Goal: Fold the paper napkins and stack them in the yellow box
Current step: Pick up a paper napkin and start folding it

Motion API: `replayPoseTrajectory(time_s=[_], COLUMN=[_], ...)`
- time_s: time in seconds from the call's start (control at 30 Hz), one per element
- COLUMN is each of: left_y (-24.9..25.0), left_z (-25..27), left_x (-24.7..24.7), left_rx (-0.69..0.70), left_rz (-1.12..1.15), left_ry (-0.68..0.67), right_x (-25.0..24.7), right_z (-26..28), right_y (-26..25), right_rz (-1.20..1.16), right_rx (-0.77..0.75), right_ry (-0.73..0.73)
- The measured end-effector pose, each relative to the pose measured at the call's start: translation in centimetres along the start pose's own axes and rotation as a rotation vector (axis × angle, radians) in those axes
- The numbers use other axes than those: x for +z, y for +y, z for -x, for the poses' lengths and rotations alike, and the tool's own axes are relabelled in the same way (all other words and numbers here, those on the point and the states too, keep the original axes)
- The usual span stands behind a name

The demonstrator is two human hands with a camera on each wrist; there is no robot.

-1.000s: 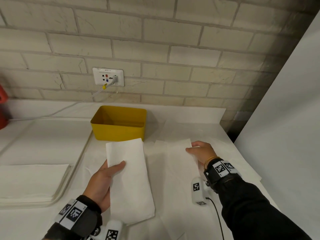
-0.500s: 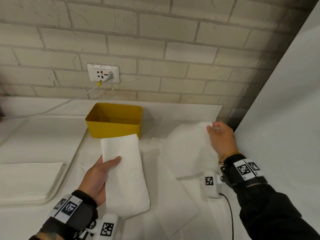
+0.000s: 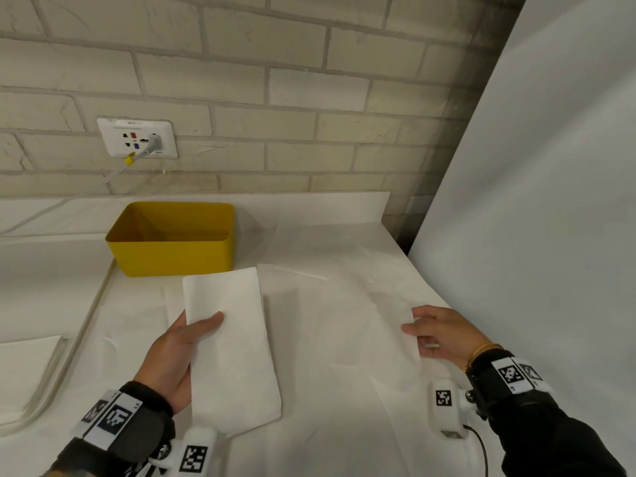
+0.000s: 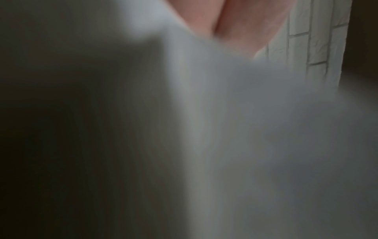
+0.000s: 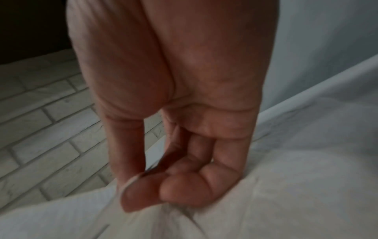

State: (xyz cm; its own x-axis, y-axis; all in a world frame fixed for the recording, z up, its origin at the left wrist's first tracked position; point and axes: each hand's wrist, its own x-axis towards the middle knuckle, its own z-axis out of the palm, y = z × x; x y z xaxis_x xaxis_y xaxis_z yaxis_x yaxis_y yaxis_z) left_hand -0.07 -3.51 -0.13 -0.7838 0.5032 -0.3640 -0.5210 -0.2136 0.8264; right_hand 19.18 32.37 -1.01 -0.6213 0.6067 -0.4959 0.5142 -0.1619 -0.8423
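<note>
One folded napkin lies lengthwise toward yellow box

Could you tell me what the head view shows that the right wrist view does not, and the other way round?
Only the head view shows the yellow box, which looks empty, the left hand gripping the folded napkin just in front of the box, the wall socket and a stack of paper at far left. Only the right wrist view shows the thumb and fingertips pinching a thin edge of white paper. Both show the right hand, the spread-out napkin it holds, and the brick wall.
</note>
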Motion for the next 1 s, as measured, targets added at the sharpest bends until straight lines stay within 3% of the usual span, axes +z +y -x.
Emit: replayPoseTrajectory(time_s=[0.13,0.23,0.47,0.57,0.67,0.83,1.0], left_y=[-0.2,-0.2,0.8,1.6,2.3,2.5,1.7], left_z=[-0.1,0.0,-0.3,-0.4,-0.3,0.5,0.9], left_x=[0.6,0.6,0.3,0.0,-1.1,-3.0,-3.5], left_rx=[0.002,0.007,0.038,0.061,0.077,0.102,0.082], left_rz=[-0.007,-0.009,0.003,-0.011,-0.002,-0.002,-0.001], left_ry=[-0.006,0.002,0.026,0.031,0.037,0.102,0.136], right_x=[-0.8,-0.6,5.9,8.3,8.7,7.1,5.4], right_z=[0.5,1.9,6.4,7.0,5.8,2.3,0.0], right_y=[-1.0,-2.8,-10.5,-12.6,-12.9,-8.3,-4.4], right_rz=[-0.214,-0.409,-0.249,-0.252,-0.183,0.254,0.373], right_rx=[-0.187,-0.318,-0.540,-0.593,-0.570,-0.377,-0.225], right_ry=[0.031,-0.144,-0.557,-0.628,-0.568,-0.367,-0.148])
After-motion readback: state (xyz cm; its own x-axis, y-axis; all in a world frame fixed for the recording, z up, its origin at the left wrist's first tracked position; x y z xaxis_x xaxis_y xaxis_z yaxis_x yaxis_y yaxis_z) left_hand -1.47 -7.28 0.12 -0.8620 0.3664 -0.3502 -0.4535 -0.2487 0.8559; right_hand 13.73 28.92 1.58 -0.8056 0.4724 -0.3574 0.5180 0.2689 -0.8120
